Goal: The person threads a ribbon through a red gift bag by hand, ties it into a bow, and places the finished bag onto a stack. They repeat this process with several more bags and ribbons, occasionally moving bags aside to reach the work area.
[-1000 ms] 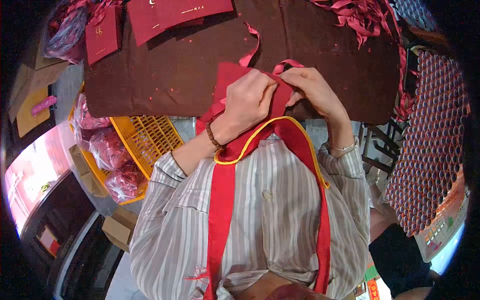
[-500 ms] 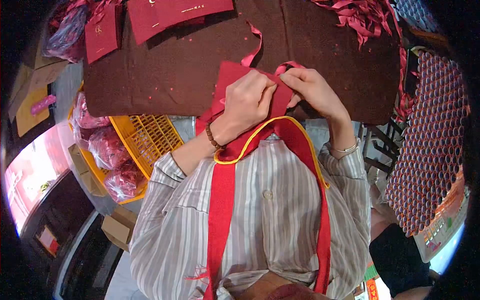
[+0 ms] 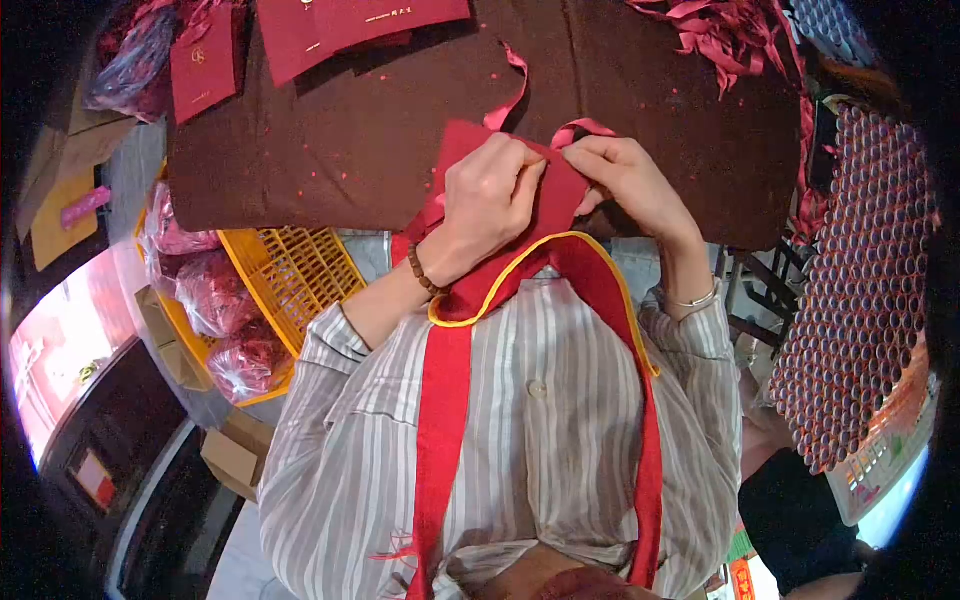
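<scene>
Between my hands, over the table's near edge, is a dark red paper bag [image 3: 562, 200] with its flat panel tilted. My left hand [image 3: 490, 190], beaded bracelet at the wrist, is closed over the bag, fingers curled at its surface; what they pinch is hidden. My right hand [image 3: 625, 180] pinches a pinkish-red ribbon [image 3: 582, 128] at the bag's right edge, thumb and forefinger together. The ribbon loops up behind the fingertips. Another length of ribbon [image 3: 517, 85] rises from behind the bag and lies across the brown cloth.
Red bags with gold print [image 3: 395, 15] lie on the brown-covered table [image 3: 350, 130] at the back left. A heap of ribbons [image 3: 725, 40] is at the back right. A yellow crate [image 3: 300, 270] with plastic-wrapped red bundles [image 3: 215, 295] stands left, a beaded cover [image 3: 860, 270] right.
My left hand has shifted slightly left and up over the bag. The right hand stays almost in place, still pinching the ribbon.
</scene>
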Demonstrator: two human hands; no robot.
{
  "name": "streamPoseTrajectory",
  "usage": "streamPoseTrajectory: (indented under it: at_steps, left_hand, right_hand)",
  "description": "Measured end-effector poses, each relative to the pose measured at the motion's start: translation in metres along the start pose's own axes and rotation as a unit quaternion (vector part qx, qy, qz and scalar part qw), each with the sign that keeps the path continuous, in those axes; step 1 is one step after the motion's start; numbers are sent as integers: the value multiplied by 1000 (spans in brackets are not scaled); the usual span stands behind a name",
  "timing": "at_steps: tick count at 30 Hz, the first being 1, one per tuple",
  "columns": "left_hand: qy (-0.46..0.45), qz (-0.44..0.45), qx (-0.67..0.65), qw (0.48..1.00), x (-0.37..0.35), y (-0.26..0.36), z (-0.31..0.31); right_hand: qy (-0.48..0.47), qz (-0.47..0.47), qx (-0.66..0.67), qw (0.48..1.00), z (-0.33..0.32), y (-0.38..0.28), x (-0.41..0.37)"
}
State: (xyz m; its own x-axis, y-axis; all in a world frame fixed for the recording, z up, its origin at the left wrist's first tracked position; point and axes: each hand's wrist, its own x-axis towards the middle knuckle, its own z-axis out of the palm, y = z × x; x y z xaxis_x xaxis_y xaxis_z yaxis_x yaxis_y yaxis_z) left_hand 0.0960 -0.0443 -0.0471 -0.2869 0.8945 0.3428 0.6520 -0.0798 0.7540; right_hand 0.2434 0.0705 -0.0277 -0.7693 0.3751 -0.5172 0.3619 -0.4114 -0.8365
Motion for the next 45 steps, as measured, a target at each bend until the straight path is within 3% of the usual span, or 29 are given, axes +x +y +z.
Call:
streamPoseTrajectory:
  at_steps: [6, 12, 21, 30, 38, 42, 45]
  left_hand:
    - [-3, 14, 13, 1000, 1, 1, -1]
    - [14, 59, 54, 997, 1, 2, -2]
    - [-7, 5, 17, 1000, -2, -4, -3]
    - [-24, 21, 28, 999, 1, -3, -6]
    - [-19, 84, 56, 995, 1, 1, -3]
    - [-18, 94, 54, 994, 1, -1, -3]
    - [-19, 80, 35, 996, -1, -5, -2]
  right_hand:
    - [43, -34, -137, 989, 9, -1, 0]
    - [57, -84, -160, 982, 15, -2, -5]
    - [41, -24, -141, 989, 11, -4, -4]
    - [97, -44, -116, 988, 21, -5, -4]
    - [79, -42, -116, 989, 17, -1, -7]
    - [70, -77, -118, 988, 17, 2, -7]
    - [63, -49, -92, 993, 17, 4, -5]
